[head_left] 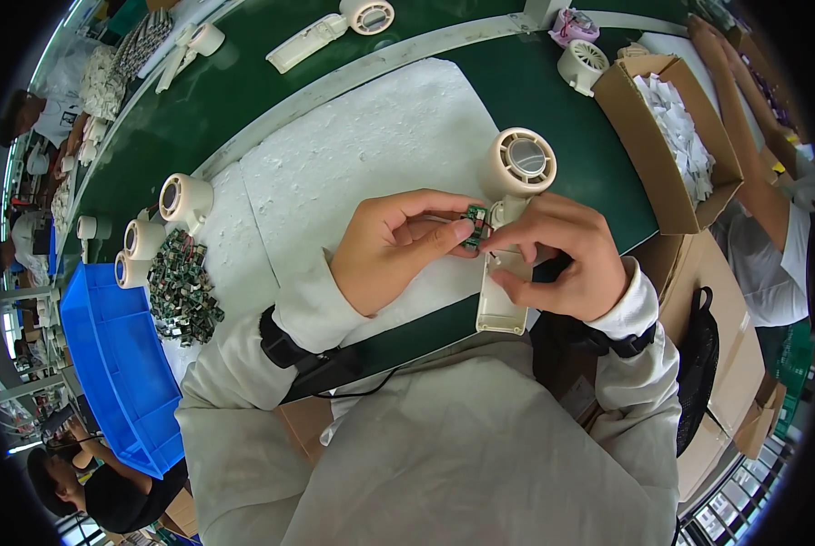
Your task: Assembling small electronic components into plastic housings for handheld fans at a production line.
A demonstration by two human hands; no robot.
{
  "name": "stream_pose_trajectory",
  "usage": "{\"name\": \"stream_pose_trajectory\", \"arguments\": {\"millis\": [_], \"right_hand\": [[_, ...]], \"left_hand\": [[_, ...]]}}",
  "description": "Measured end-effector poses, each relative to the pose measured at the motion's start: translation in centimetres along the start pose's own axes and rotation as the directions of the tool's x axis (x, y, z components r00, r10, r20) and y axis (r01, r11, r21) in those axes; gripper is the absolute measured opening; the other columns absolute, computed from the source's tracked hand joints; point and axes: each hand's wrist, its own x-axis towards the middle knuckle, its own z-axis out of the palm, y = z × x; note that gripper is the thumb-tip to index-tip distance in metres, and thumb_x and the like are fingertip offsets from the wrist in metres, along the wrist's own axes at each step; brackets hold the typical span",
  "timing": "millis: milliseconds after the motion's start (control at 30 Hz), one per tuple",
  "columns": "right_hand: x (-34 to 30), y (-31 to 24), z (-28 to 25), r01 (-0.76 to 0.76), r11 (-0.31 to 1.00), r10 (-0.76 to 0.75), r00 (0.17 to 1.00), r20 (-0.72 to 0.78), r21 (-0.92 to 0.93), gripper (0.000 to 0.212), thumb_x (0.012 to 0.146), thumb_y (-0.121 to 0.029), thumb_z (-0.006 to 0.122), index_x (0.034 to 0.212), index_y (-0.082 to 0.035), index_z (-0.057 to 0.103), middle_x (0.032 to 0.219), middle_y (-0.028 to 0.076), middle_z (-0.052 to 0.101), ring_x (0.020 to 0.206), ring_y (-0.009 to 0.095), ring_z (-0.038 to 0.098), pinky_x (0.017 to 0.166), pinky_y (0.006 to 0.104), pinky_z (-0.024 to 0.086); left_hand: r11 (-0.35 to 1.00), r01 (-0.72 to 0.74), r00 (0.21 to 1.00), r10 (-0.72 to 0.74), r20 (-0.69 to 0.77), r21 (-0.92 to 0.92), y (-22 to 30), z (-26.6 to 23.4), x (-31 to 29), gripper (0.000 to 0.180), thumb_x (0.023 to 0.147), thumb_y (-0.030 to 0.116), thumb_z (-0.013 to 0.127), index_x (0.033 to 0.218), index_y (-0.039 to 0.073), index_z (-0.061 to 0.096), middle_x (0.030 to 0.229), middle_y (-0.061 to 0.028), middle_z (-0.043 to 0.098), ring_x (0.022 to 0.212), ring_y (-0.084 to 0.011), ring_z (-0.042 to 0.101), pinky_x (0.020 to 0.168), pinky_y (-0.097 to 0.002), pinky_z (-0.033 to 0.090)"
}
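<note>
Between thumb and fingers, my left hand (394, 241) pinches a small green circuit board (475, 227). My right hand (571, 259) is beside it, its index fingertip close to the board and its thumb low over a cream handheld-fan housing. A thin wire with a small white plug (494, 258) shows by the right fingers; whether they grip it I cannot make out. The open handle shell (502, 305) points toward me, and the round fan head (525, 162) lies at its far end. Part of the handle is hidden under my right hand.
White foam sheets (362, 136) cover the green bench. On the left are a heap of circuit boards (184, 287), several fan heads (186, 200) and a blue bin (116, 364). A carton of white pieces (676, 136) stands at the right, near another person's arm (758, 173). A fan housing (309, 43) lies beyond the rail.
</note>
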Motion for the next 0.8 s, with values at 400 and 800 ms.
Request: {"name": "stream_pose_trajectory", "arguments": {"millis": [400, 800], "right_hand": [[0.0, -0.1, 1.1, 0.208, 0.929, -0.267, 0.949, -0.168, -0.305, 0.03, 0.079, -0.003, 0.079, 0.107, -0.011, 0.079, 0.095, 0.004, 0.067, 0.087, 0.023, 0.059, 0.073, 0.032, 0.049], [-0.3, -1.0, 2.2, -0.027, 0.99, -0.014, 0.958, -0.286, -0.14, 0.024, 0.081, -0.003, 0.079, 0.104, -0.007, 0.078, 0.091, 0.005, 0.073, 0.083, 0.022, 0.06, 0.075, 0.032, 0.051]], "left_hand": [[1.0, 0.015, 1.0, -0.014, 0.007, -0.024, -0.4, 0.1, -0.1, 0.031, 0.101, 0.006, 0.062, 0.129, -0.008, 0.06, 0.121, -0.0155, 0.067, 0.108, -0.0218, 0.068, 0.095, -0.0363, 0.058], [0.998, -0.02, 1.0, 0.02, 0.006, -0.054, -0.7, 0.2, 0.1, 0.03, 0.101, 0.005, 0.062, 0.128, -0.008, 0.06, 0.122, -0.0155, 0.067, 0.112, -0.0226, 0.067, 0.097, -0.0368, 0.058]]}}
